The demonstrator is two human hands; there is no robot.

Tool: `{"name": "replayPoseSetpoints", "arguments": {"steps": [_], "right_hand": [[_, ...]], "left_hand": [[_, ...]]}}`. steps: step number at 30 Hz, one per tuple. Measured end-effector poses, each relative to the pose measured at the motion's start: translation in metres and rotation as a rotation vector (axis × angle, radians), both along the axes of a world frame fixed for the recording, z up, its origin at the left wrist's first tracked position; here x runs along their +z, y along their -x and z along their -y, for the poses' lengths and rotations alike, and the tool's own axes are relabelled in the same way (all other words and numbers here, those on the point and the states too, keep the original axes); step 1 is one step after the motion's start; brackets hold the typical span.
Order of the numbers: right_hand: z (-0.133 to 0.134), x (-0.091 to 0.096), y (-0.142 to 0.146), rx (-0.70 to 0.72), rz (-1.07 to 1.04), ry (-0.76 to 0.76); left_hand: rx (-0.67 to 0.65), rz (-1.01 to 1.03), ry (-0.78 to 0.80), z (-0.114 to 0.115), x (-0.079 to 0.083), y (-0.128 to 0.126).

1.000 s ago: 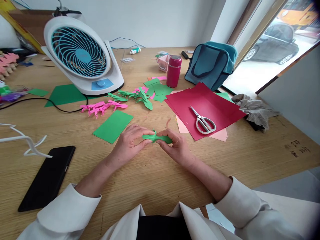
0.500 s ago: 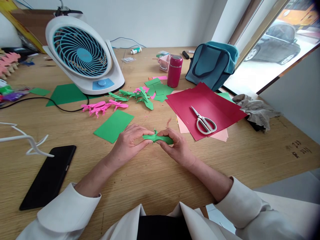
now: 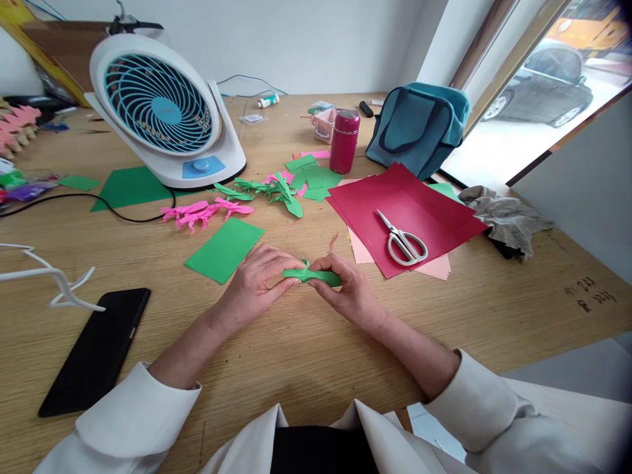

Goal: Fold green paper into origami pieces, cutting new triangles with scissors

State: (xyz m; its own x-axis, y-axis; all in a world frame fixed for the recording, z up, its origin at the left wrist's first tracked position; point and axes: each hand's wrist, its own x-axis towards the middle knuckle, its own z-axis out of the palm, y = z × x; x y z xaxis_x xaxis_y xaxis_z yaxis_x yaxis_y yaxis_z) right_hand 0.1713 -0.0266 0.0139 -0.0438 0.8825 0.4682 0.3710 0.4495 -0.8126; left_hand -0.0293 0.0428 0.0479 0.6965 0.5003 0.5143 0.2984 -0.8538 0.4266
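Note:
Both my hands pinch a folded green paper figure (image 3: 323, 277) just above the table. My left hand (image 3: 259, 278) grips its left end between thumb and fingers. The thumb and fingers of my right hand (image 3: 351, 289) close on its middle and right part. A thin cut strip of it sticks up between the hands; the fingertips hide some of the folds. Left of my hands lies a flat green paper sheet (image 3: 226, 250). Farther back are pink folded paper figures (image 3: 205, 210) and several green ones (image 3: 286, 194).
White-handled scissors (image 3: 405, 245) rest on red paper sheets (image 3: 355, 197) at right. A black phone (image 3: 96, 352) lies at left. Behind stand a white fan (image 3: 162, 108), a dark pink flask (image 3: 344, 141) and a blue bag (image 3: 417, 128). A grey cloth (image 3: 508, 214) lies near the right edge.
Almost nothing differs. The green paper figure and my fingers have shifted very slightly, and both hands keep their pinch on it.

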Motion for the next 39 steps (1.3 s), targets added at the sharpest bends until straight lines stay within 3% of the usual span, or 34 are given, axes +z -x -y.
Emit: {"name": "replayPoseSetpoints", "arguments": {"steps": [12, 33, 39], "right_hand": [[0.0015, 0.0027, -0.0013, 0.03, 0.025, 0.025], [0.0049, 0.0017, 0.0005, -0.022, 0.125, -0.125], [0.0053, 0.0016, 0.0014, -0.039, 0.121, -0.107]], "left_hand": [[-0.017, 0.015, 0.087, -0.0021, 0.001, 0.0009], [0.001, 0.043, 0.186, 0.0008, 0.0018, 0.001], [0.022, 0.03, 0.186, 0.003, 0.0023, -0.0007]]}}
